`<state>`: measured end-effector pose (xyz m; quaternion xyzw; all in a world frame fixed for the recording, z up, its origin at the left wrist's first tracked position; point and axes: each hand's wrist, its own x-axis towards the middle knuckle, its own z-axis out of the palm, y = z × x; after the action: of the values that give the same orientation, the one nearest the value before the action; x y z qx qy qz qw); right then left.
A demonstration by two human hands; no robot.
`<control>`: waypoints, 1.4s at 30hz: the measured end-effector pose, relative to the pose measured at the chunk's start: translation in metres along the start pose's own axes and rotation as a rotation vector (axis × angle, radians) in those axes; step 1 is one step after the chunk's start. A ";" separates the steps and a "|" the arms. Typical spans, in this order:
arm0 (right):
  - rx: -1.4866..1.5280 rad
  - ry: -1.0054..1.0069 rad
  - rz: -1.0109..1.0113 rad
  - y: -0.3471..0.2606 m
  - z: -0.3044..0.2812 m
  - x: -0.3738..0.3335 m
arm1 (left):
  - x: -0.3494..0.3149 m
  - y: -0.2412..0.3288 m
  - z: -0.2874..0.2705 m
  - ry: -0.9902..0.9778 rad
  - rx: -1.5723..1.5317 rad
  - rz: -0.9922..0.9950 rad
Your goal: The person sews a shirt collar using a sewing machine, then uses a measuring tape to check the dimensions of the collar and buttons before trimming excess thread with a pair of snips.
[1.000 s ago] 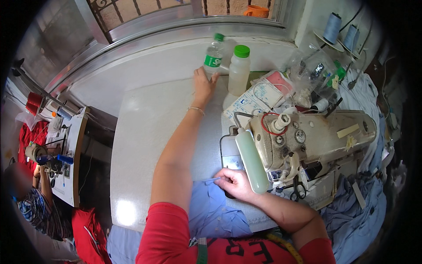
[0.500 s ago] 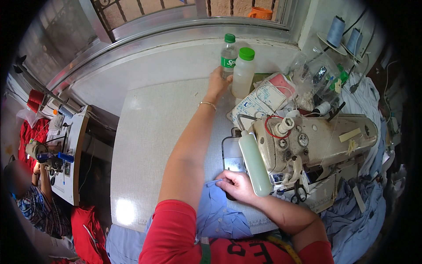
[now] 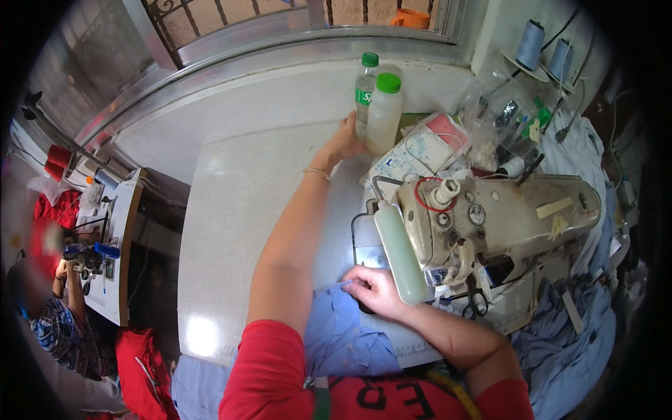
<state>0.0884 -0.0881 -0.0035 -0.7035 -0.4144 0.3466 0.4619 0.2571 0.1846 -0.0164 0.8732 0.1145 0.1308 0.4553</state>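
Observation:
My left hand (image 3: 341,140) reaches to the back of the table, its fingers stretched out and apart beside a clear plastic bottle (image 3: 364,105) with a green cap and green label. Whether the fingertips still touch that bottle is hard to tell. Right against it stands a whitish, cloudy bottle (image 3: 384,119) with a wider green cap. Near the front, my right hand (image 3: 378,290) pinches the edge of a light blue buttoned garment (image 3: 343,336) between thumb and fingers. Part of that hand is behind the pale green tube-shaped lamp (image 3: 400,255) of the sewing machine (image 3: 497,217).
Scissors (image 3: 477,302) hang by the machine head. Behind it lie a printed card (image 3: 411,159) and plastic bags (image 3: 500,112); thread cones (image 3: 530,45) stand at the upper right. More blue cloth (image 3: 567,336) heaps at the right. Another person works at a machine (image 3: 87,255) far left.
The clear bottle has shifted slightly right, nearer the cloudy one. My left hand has drawn slightly back from it, and its fingers have loosened. My right hand keeps its pinch on the garment.

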 end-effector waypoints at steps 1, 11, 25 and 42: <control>0.003 0.022 -0.006 0.002 -0.001 -0.001 | -0.004 0.007 0.002 -0.068 -0.009 0.015; 0.101 0.013 -0.052 0.005 0.003 0.001 | -0.011 0.012 0.024 0.235 0.046 0.134; 0.362 0.016 -0.014 0.009 0.004 0.009 | -0.377 0.070 -0.118 -0.259 0.194 -0.078; 0.350 0.055 -0.148 0.009 0.020 0.010 | -0.582 -0.118 0.053 -0.079 0.131 -0.456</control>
<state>0.0776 -0.0736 -0.0192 -0.5892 -0.3856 0.3591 0.6125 -0.2820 0.0242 -0.2149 0.8567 0.2993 -0.0174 0.4197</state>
